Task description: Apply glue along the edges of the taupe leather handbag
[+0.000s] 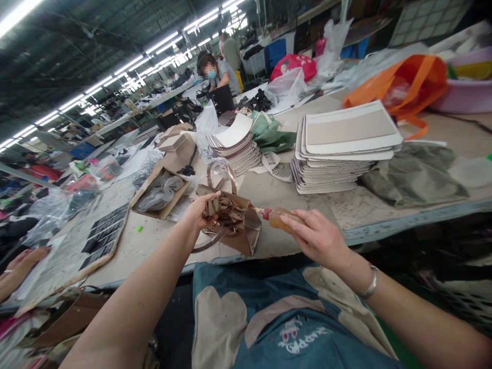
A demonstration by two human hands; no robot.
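Observation:
A brown handbag [251,230] with looped handles lies tilted near the table's front edge. Bunched brown lining fabric [226,209] bulges from its opening. My left hand [203,210] is closed on that lining at the bag's left side. In my right hand [317,233] is a squeeze bottle [282,219] of amber liquid with a red collar. Its thin nozzle points left and reaches the bag's upper edge; whether the tip touches is too small to tell.
Stacked cream panels [338,166] stand right of the bag, with curved pieces [236,143] behind it. An open cardboard box [159,192] sits left, beyond a tray of black strips [105,233]. An orange bag [403,84] lies back right. Another person's hand [28,259] rests far left.

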